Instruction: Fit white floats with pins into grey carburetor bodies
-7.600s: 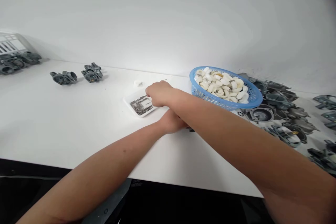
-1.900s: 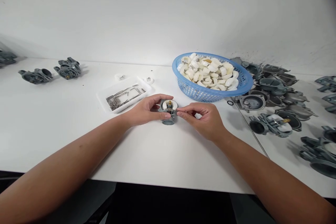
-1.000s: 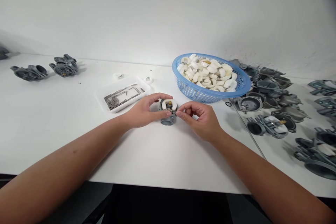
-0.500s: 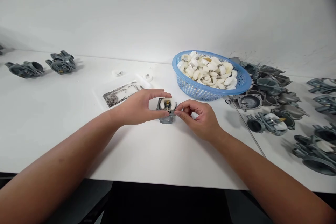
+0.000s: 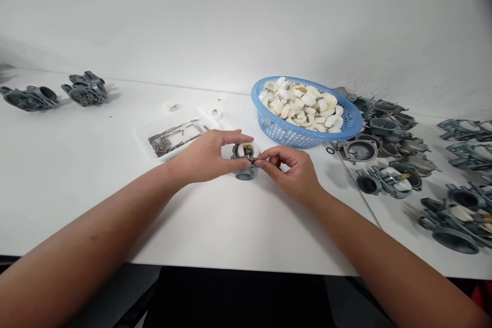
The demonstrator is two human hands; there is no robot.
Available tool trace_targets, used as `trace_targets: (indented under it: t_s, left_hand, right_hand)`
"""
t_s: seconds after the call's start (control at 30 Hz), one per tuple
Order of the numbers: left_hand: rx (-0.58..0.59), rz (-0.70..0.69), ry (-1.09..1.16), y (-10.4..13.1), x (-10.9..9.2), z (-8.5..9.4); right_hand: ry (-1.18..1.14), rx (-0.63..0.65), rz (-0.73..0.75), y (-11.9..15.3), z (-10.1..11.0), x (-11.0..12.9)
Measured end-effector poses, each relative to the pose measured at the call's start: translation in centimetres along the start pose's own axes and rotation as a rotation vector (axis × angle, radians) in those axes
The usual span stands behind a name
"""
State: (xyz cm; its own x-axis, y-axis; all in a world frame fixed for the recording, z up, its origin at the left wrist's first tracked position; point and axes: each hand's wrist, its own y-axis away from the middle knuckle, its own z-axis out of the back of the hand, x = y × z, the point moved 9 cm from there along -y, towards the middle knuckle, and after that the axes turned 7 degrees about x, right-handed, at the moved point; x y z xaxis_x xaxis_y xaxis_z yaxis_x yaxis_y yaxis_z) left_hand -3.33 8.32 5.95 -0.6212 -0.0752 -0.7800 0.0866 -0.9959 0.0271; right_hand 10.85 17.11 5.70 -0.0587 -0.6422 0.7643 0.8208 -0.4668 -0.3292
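Observation:
A small grey carburetor body stands on the white table, with a white float and a brass part showing at its top. My left hand grips it from the left, thumb on the near side and index finger across the far side. Close against its right side, my right hand pinches a thin metal pin between thumb and forefinger; the fingertips mostly hide it. Behind my left hand, a white tray contains many thin metal pins.
A blue basket heaped with white floats stands behind my right hand. Carburetors and metal bowls crowd the right side. Other carburetors sit at the far left. Two loose floats lie behind the tray. A black ring lies near the basket.
The view has shifted slightly. Both hands keep their holds at the carburetor, and the right fingertips remain pressed at its right side.

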Motion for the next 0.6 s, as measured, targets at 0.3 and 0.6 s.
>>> trace_targets:
  t_s: [0.3, 0.6]
  left_hand:
    - [0.044, -0.048, 0.149, -0.1, 0.9, -0.3]
    - [0.107, -0.049, 0.3, -0.5, 1.9, -0.6]
  right_hand:
    - [0.281, -0.084, 0.238, 0.7, 0.0, 2.9]
    - [0.598, -0.133, 0.432, 1.3, -0.5, 4.9]
